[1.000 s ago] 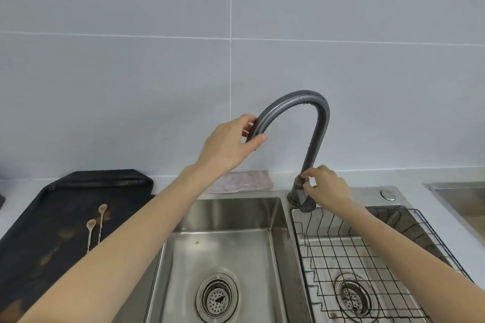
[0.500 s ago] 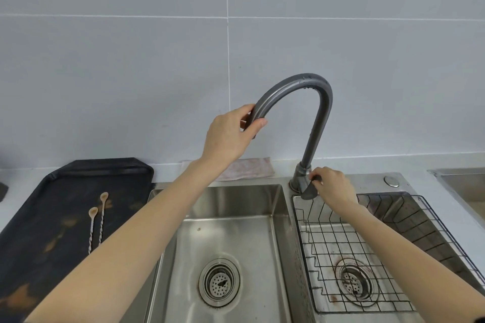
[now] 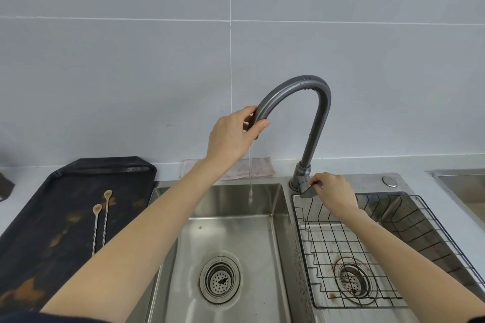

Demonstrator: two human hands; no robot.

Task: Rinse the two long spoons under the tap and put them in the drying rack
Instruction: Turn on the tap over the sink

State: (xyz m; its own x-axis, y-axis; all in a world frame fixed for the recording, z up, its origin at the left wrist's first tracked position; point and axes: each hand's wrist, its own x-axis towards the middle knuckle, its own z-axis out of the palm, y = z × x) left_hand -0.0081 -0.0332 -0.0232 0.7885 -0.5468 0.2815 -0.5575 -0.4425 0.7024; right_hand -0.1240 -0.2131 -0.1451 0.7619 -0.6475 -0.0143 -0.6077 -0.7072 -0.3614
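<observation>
Head view: our left hand [image 3: 231, 136] sits at frame centre, fingers wrapped tight around the spout end of the grey tap [image 3: 312, 118]. A thin water stream [image 3: 250, 178] drops from under that hand into the left sink basin [image 3: 236, 231]. Our right hand [image 3: 333, 193] is right of centre, fingers curled closed on the tap lever [image 3: 307, 187] at the base of the tap. Just below it, the black wire drying rack [image 3: 367, 249] lies in the right basin at lower right; we see nothing in it. Both long spoons [image 3: 101, 220] lie side by side on the dark tray [image 3: 65, 217] at the left of the frame, bowls toward the wall, twisted handles toward us, well apart from both hands. A pinkish cloth [image 3: 259, 168] lies against the wall behind the basin, partly hidden by our left wrist.
</observation>
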